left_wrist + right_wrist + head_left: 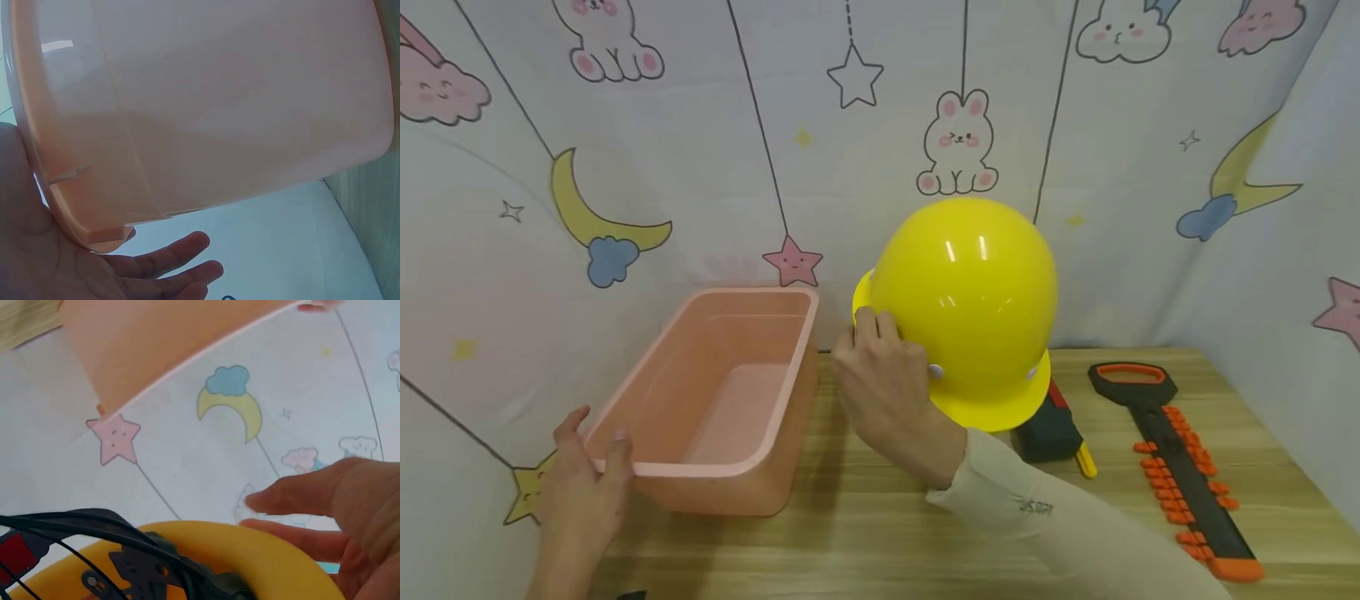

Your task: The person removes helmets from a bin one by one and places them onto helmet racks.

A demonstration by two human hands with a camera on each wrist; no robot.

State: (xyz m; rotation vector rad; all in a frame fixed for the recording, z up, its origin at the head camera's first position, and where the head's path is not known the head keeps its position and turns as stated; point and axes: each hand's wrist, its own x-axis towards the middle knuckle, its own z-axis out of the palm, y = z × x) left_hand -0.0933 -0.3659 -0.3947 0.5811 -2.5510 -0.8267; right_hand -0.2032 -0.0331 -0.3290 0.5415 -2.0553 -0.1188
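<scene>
A yellow hard hat point(970, 308) is held tilted above the tabletop, dome toward the head camera. My right hand point(887, 375) grips the left side of its brim. Black straps point(162, 550) show inside the hat in the right wrist view. On the left, an empty pink plastic bin point(793, 400) stands on the table. My left hand point(580, 492) touches its near left rim corner, thumb over the rim. In the left wrist view, the fingers point(181, 250) extend loosely past the bin's corner.
Behind the hat lies a dark, red and yellow tool point(1048, 429), partly hidden. At the right is a long black piece point(1187, 475) with an orange-lined handle and orange pegs along its edges. A printed cloth point(880, 167) hangs behind the wooden table point(850, 533).
</scene>
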